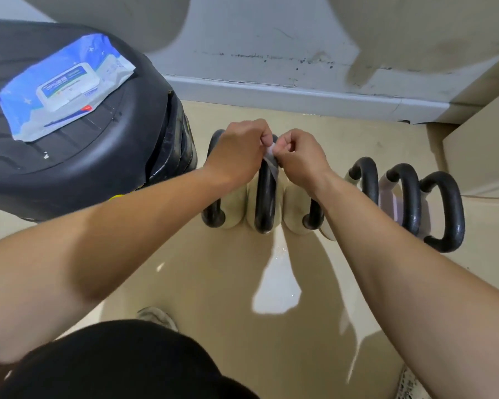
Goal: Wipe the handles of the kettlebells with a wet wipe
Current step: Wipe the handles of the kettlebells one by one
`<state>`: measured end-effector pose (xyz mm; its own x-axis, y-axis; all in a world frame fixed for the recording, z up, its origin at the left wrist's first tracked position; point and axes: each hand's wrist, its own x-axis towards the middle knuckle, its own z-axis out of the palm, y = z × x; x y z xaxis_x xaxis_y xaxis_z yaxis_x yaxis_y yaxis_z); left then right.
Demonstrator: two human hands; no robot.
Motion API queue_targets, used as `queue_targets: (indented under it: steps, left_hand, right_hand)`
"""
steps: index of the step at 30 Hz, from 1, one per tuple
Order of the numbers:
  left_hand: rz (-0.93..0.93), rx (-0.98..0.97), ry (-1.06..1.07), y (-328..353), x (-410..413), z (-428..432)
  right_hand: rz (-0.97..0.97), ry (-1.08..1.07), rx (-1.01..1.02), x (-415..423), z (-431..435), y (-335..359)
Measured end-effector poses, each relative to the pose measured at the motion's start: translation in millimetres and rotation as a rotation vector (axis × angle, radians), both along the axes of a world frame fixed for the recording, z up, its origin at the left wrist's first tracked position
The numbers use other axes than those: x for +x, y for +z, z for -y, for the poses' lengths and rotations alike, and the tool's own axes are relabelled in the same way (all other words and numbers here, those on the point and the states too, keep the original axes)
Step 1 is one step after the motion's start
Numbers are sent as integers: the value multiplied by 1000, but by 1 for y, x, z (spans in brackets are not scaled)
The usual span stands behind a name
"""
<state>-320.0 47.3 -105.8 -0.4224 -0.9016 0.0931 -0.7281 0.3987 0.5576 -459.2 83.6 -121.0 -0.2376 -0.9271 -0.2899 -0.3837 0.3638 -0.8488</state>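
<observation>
Several kettlebells with black loop handles stand in a row on the beige floor by the wall. Both hands meet above the second handle (265, 197) from the left. My left hand (239, 152) and my right hand (298, 155) each pinch a small white wet wipe (271, 161) between them, just over that handle. Further right stand three more black handles (368, 180), (409, 197), (447, 211). The leftmost handle (212, 203) is partly hidden by my left wrist. The cream bodies (236, 208) show between the handles.
A blue and white pack of wet wipes (67, 84) lies on a large black tyre (98, 156) at the left. A white skirting board (300, 96) runs along the wall behind. A beige cabinet (484, 145) stands at the right. My shoes (156, 316) are on the floor below.
</observation>
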Motion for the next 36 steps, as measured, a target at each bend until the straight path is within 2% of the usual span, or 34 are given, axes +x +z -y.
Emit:
queue_targets:
  steps: [7,13,16,20,23,26,30,36]
  left_hand:
    - [-4,233,33,-13,-16,62]
    - [168,315,-88,-32,-28,88]
    - [194,416,-84,-33,-32,92]
    - [211,479,-43,-19,-29,101]
    - [74,507,-21,2,-18,104]
    - [-8,495,-16,7,-13,97]
    - [75,444,17,-7,-28,93]
    - [240,502,13,-19,-37,93]
  right_hand:
    - [-52,49,123,-16,69,-18]
    - [-120,134,309,-23,95,-36]
    - [-202,199,382,-21,100,-38]
    - [-138,210,366,-21,102,-24]
    - [-28,213,263,-28,97,-6]
    - [-9,222,202,-33,92,0]
    - [-62,146,250,-28,92,-16]
    - [-177,161,341,-21,95,-32]
